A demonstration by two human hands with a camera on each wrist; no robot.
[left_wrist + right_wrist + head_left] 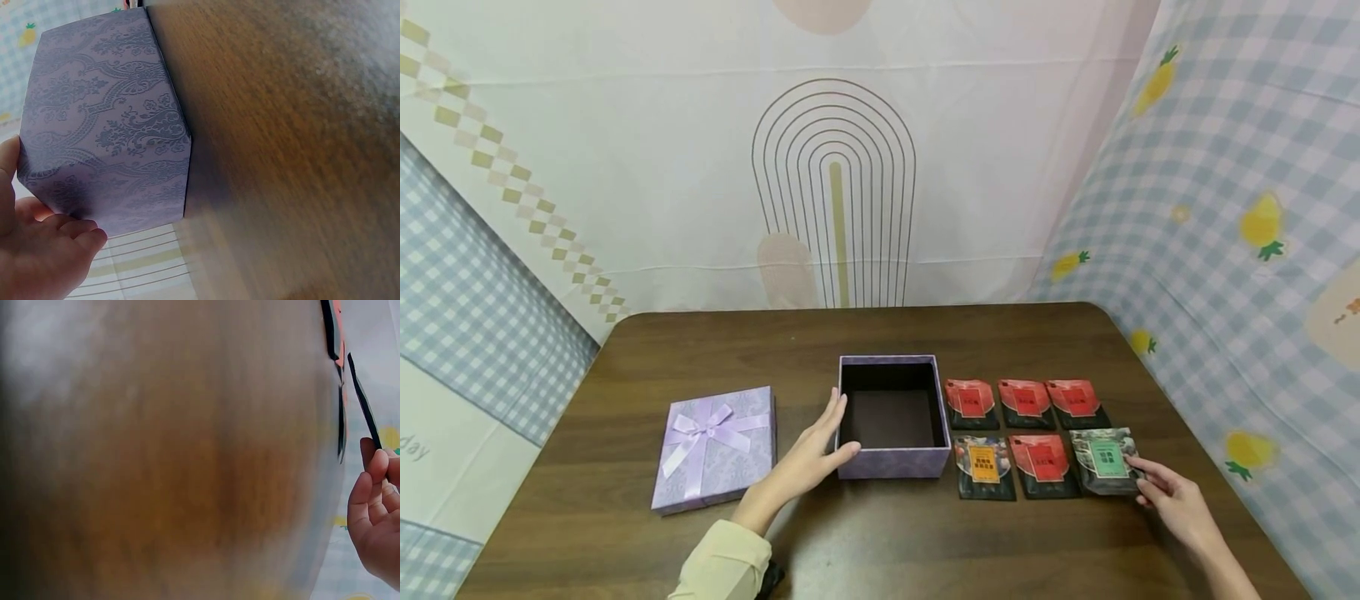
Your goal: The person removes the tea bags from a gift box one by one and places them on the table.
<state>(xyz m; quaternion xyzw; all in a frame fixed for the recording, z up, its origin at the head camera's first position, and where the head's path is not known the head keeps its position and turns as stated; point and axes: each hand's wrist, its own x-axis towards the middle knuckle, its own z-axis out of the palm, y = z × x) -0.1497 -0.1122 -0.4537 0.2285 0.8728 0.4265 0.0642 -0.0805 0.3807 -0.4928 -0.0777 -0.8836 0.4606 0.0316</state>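
My right hand (1176,500) pinches the right edge of a green-labelled sachet (1105,460); in the right wrist view this sachet (364,400) shows edge-on, tilted up from the table. My left hand (808,454) lies with extended fingers along the left side of a purple patterned box (895,463), which stands uncovered with a dark, bare inside. In the left wrist view the fingers (81,231) touch the corner of the box (100,112). Beside the held sachet lie a red-labelled sachet (1045,467) and an orange-labelled sachet (985,468).
Three more red-labelled sachets form the back row, among them the middle one (1026,404). A purple lid with a ribbon bow (718,450) lies left of the box. Everything rests on a brown wooden table (970,550), with patterned cloth (985,167) hanging behind.
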